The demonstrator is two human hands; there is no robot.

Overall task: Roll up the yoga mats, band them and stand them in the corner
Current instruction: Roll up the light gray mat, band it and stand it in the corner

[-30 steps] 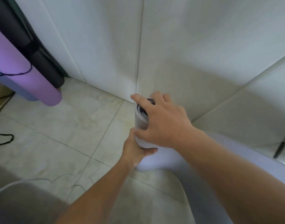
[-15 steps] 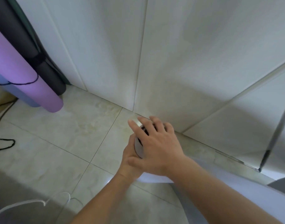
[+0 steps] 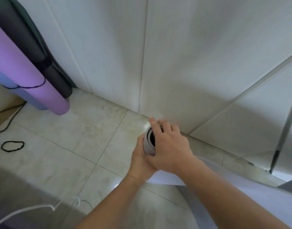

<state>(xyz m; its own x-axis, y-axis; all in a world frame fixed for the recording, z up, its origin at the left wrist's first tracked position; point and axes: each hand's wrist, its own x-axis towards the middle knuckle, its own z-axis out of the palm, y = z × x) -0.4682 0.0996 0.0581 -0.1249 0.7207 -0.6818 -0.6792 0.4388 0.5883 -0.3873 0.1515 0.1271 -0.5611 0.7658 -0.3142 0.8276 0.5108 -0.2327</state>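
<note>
A pale lavender-white yoga mat [image 3: 148, 146] is partly rolled near the foot of the wall, its open end facing me. Its loose part [image 3: 168, 178] trails off to the lower right. My left hand [image 3: 140, 160] grips the roll from below and behind. My right hand [image 3: 168, 146] lies over the roll's end, fingers spread across it. In the corner at upper left stand three rolled mats: purple [image 3: 21, 75], black [image 3: 36, 52] and blue [image 3: 6, 83], each tied with a thin black band.
A loose black band [image 3: 12, 146] lies on the tiled floor at left. A white cord [image 3: 42, 207] runs across the grey surface at bottom left. A black cable [image 3: 9, 118] runs along the left edge. White wall panels [image 3: 175, 55] stand just behind the roll.
The roll and both hands have dropped lower and closer to the floor by the wall. My view has tilted, showing more wall and the corner mats.
</note>
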